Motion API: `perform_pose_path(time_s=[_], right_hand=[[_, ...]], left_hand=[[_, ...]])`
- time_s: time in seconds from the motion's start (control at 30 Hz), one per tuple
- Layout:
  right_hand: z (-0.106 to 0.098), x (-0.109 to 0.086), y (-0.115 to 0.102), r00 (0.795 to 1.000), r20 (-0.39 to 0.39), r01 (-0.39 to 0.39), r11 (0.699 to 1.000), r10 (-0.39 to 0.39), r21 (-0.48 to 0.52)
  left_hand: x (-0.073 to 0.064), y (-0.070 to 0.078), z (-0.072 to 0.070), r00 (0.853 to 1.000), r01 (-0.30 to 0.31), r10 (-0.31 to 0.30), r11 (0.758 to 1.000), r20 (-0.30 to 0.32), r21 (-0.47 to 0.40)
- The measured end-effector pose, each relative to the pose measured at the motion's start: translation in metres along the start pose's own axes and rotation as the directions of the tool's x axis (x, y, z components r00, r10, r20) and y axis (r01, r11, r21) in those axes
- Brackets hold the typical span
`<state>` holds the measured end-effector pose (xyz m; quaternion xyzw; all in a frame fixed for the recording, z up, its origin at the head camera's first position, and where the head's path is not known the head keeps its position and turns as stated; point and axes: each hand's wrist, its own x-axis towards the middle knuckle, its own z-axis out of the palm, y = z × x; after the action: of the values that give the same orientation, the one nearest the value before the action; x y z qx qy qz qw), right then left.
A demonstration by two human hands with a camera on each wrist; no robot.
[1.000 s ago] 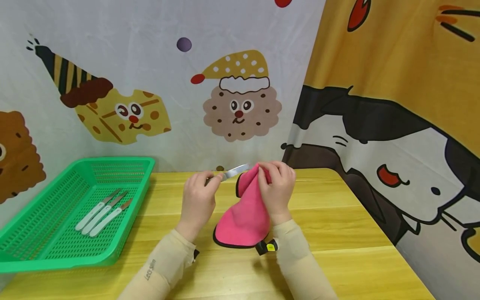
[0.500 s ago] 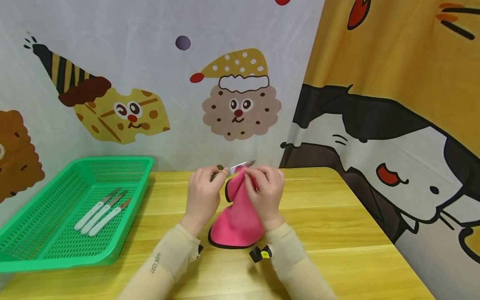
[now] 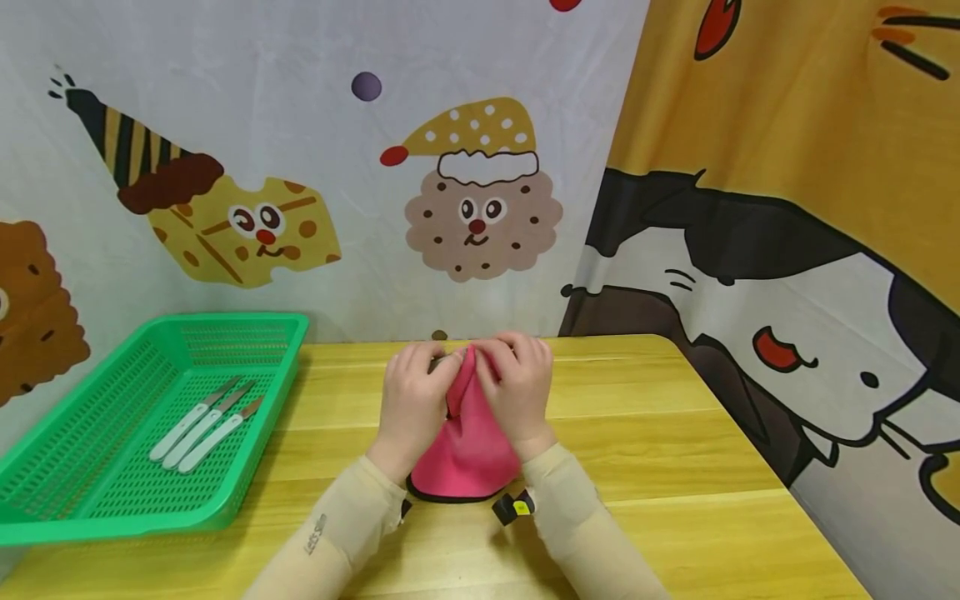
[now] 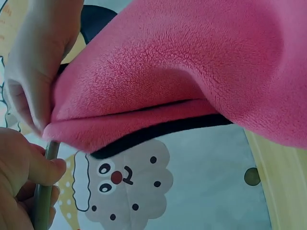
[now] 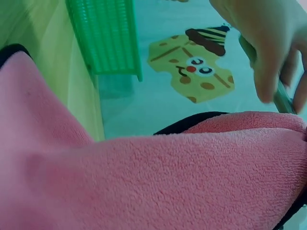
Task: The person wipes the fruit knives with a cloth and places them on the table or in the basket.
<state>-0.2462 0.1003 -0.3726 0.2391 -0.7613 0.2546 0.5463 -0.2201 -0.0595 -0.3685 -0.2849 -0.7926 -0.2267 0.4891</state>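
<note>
My left hand (image 3: 416, 404) grips a knife by its handle (image 4: 44, 199), above the table. Its blade is hidden in the folded pink cloth (image 3: 468, 454), a fleecy one with black edging. My right hand (image 3: 519, 396) pinches the top of that cloth right beside the left fingertips. The cloth hangs down from the pinch, its black-edged bottom at table height. In the right wrist view the knife handle (image 5: 284, 98) meets the cloth's folded edge.
A green plastic basket (image 3: 273, 417) stands on the left of the wooden table (image 3: 637, 467). Several knives lie in it, three with white handles (image 3: 201, 435) showing. A printed cartoon curtain (image 3: 480, 50) hangs close behind the table.
My right hand has moved left with the cloth, up to the left hand. The knife blade, bare a second ago, has gone into the cloth fold.
</note>
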Motion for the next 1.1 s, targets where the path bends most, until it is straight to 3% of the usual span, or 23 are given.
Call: perform_pose_path(time_s=[0.23,0.6,0.83,1.1], right_hand=[[-0.006,0.001,0.019,0.997,-0.018,-0.078,0.996,0.077,-0.038],[-0.012,-0.001,0.031,0.993,-0.071,-0.099,0.995,0.097,-0.025],[-0.012,-0.001,0.019,0.998,-0.062,0.004,0.999,-0.001,0.036],[-0.004,0.0,-0.004,0.995,-0.038,0.097,0.993,-0.095,0.062]], left_hand=[[-0.001,-0.002,-0.005,1.0,0.003,-0.003,1.0,0.004,-0.003],[-0.005,-0.011,-0.006,0.999,0.042,-0.042,0.999,0.016,-0.02],[-0.001,-0.016,-0.005,1.0,0.031,-0.031,0.999,0.001,0.014],[0.001,-0.006,-0.001,0.999,0.019,-0.019,1.0,0.032,-0.001]])
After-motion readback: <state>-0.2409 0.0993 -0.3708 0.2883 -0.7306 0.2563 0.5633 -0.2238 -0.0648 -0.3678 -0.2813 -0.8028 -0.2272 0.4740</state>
